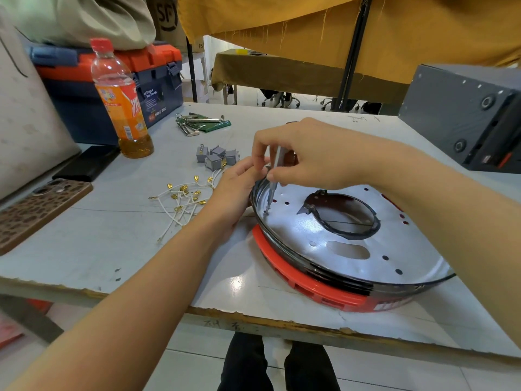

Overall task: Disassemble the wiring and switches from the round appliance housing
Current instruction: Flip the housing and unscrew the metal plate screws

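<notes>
The right hand [304, 153] pinches the upper shaft of a slim screwdriver [274, 180] between thumb and fingertips, the fingers curled over it. The tool stands nearly upright beneath the hand, its tip resting on a screw [266, 211] in the silver floor of the round housing [338, 249], close to the housing's far-left rim.

Just to the left of that hand, the left hand [235, 193] curls its fingers over the housing's rim, with the fingertips touching the screwdriver shaft and the palm lying against the outside of the rim.

The housing spreads out below and to the right of both hands: a shallow dark-rimmed pan with a silver perforated floor, a large round opening [346, 215] near its middle and an oblong slot nearer the person. It sits on a red base ring [304, 286] on the table [112, 249], close to the table's near edge.

Left of the left hand lies a loose tangle of white wires [183, 204] with brass terminals, free of the housing. Beyond them, just left of the right hand, stands a cluster of small grey switches [217, 156].

Farther left are a phone [36, 210], a black case [87, 162] and an orange drink bottle [121, 100], with a blue-and-orange toolbox [158, 86] behind it. A set of hex keys [197, 124] lies beyond the switches. A grey box [465, 114] stands far right.
</notes>
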Demonstrator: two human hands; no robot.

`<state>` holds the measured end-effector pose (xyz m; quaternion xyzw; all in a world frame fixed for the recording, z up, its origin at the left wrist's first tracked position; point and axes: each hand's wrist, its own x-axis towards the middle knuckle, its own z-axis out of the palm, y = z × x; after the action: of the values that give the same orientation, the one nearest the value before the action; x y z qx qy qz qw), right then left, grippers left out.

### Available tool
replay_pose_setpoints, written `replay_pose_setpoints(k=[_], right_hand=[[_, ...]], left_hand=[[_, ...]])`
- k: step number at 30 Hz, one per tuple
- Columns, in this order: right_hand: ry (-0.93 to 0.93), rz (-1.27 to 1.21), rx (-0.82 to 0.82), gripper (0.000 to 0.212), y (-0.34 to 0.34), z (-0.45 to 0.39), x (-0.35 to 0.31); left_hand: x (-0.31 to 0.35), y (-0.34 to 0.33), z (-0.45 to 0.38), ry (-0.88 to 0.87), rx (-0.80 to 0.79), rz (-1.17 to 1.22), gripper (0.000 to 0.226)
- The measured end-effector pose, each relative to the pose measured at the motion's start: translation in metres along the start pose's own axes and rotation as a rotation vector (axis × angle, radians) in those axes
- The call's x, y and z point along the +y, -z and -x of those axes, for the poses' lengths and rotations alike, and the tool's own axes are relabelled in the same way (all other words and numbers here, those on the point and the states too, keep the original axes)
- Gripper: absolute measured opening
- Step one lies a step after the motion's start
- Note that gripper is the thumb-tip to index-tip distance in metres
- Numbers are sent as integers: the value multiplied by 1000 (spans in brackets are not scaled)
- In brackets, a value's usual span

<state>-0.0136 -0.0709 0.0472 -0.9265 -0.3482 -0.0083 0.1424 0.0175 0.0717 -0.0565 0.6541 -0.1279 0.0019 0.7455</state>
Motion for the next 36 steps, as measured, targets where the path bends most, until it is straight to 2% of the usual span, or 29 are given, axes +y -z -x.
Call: replay_pose_setpoints(k=[4,8,15,21,23,26,29,32,35,36], right_hand=[[7,-7,124,8,-9,-1,0],[-32,49,179,9,-12,-1,5],[5,-56,136,7,-10,3,1],[-15,-110,130,7,-9,10,6],[-11,-122,141,7,-10,11,7],[-27,-152,149,10,-11,14,8],[-28,-183,164,11,-12,16,8],[-36,-190,172,12,-13,17,8],[-42,-142,205,2,-14,18,8],[-52,-129,221,6,-15,18,9]], left_hand=[[2,-2,3,12,11,-1,21],[4,-2,2,44,22,-16,20],[4,0,2,52,4,-17,28],[6,1,3,-20,6,-116,19],[13,2,4,-67,9,-195,15],[27,5,3,-156,26,-542,14],[47,10,3,-158,-122,-777,16],[66,16,7,-57,-293,-919,7],[75,17,7,10,-400,-1016,9],[76,16,7,26,-425,-1042,10]])
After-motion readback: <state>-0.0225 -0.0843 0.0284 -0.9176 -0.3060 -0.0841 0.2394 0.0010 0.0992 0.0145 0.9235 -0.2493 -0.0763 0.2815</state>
